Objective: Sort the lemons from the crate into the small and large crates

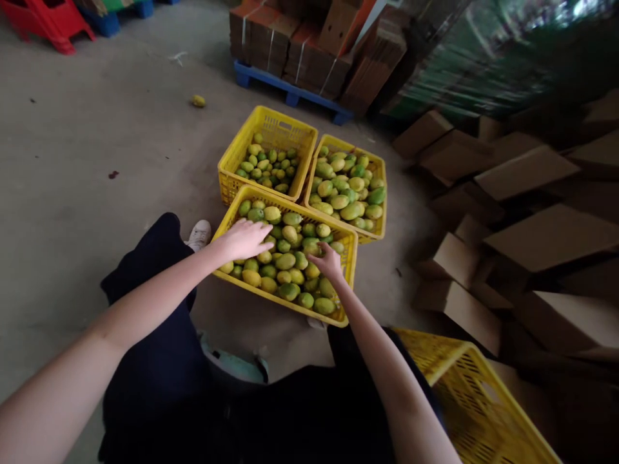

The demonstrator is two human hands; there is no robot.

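Observation:
Right in front of me is a yellow plastic crate (283, 300) filled with green and yellow lemons (285, 261). My left hand (247, 238) reaches over its left part, palm down, fingers spread just above or on the fruit. Whether those fingertips touch any lemon is hard to see. On the crate's right side, my right hand (329, 263) has its thumb and fingers round a yellow-green lemon (312, 247). Two more yellow crates stand directly behind: the left one (232, 154) has smaller, greener lemons, the right one (382, 212) larger ones.
One stray lemon (198, 101) lies on the concrete floor. Bundled flat cardboard sits on a blue pallet (293, 96) behind the crates. Cardboard boxes (556, 235) crowd the right side. Another yellow crate (471, 386) stands close at my right, and a red stool (48, 22) is far left.

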